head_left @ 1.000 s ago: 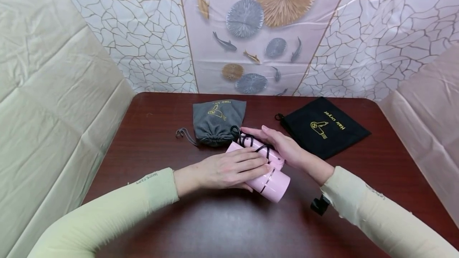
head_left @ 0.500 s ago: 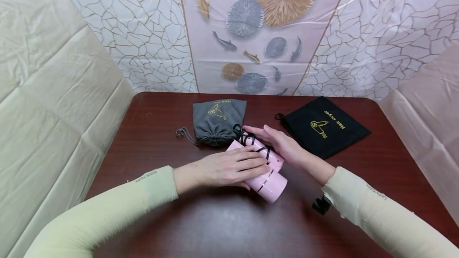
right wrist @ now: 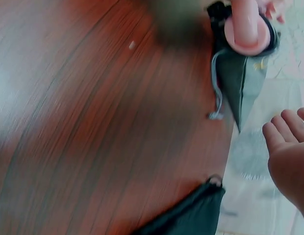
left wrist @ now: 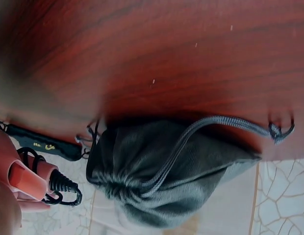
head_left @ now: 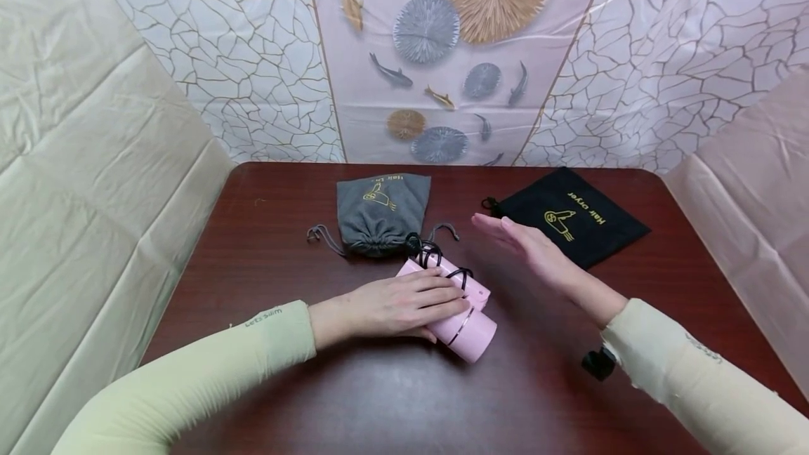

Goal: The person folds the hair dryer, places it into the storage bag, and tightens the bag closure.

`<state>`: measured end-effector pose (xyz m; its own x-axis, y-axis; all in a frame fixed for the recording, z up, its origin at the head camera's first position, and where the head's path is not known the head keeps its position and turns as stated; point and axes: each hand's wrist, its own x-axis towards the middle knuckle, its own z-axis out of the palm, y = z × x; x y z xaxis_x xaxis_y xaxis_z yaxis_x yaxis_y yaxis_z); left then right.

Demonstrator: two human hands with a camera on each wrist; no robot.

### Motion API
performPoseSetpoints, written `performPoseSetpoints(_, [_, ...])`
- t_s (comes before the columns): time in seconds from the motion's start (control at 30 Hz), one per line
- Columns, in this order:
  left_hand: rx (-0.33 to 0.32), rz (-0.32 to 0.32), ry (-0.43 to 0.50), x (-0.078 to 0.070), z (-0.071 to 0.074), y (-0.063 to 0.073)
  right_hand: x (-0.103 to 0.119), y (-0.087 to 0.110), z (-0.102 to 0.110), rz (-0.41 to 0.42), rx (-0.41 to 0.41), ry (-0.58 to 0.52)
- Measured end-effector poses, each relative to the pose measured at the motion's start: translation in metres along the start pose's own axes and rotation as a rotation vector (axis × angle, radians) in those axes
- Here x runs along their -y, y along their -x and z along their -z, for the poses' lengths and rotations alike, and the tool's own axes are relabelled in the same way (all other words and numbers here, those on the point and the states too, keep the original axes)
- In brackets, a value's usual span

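A pink folded hair dryer (head_left: pixel 472 337) lies at a slant near the middle of the table, its black cord (head_left: pixel 430 250) wound around the handle. Over its barrel my left hand (head_left: pixel 404 304) curls its fingers, with the thumb at the near side. To the right, apart from the dryer, my right hand (head_left: pixel 527 248) has its fingers straight and holds nothing. In the right wrist view the palm and fingers of that right hand (right wrist: pixel 291 156) show bare. Part of the dryer (left wrist: pixel 27 178) and its cord end appear at the edge of the left wrist view.
A grey drawstring pouch (head_left: pixel 382 216) with a yellow print stands just behind the dryer. Behind my right hand lies a flat black pouch (head_left: pixel 578 220) marked "Hair Dryer". The dark red table (head_left: pixel 265 244) ends at a patterned cloth backdrop (head_left: pixel 265 76).
My right hand has let go of the dryer and moved right, away from it. The dryer has shifted slightly toward me under my left hand. A second grey drawstring end now shows.
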<state>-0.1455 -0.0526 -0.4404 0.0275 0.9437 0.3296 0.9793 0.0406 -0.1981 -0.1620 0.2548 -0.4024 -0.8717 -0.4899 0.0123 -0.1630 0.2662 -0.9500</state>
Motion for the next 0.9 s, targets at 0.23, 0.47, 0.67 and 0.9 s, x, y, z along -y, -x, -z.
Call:
performPoseSetpoints(0.23, [0.025,0.058,0.003,-0.005,-0.008,0.007,-0.007,0.013,0.018,-0.057,-0.115,0.255])
performPoseSetpoints(0.47, [0.009,0.101,-0.002,-0.012,-0.015,0.007,-0.013,0.020,0.035,-0.059,-0.166,0.598])
performPoseSetpoints(0.67, [-0.014,0.154,0.021,-0.018,-0.015,0.006,-0.024,0.023,0.051,-0.023,-0.125,0.761])
performPoseSetpoints(0.9, [-0.040,0.194,0.017,-0.025,-0.017,0.005,-0.037,0.025,0.064,-0.061,-0.080,0.914])
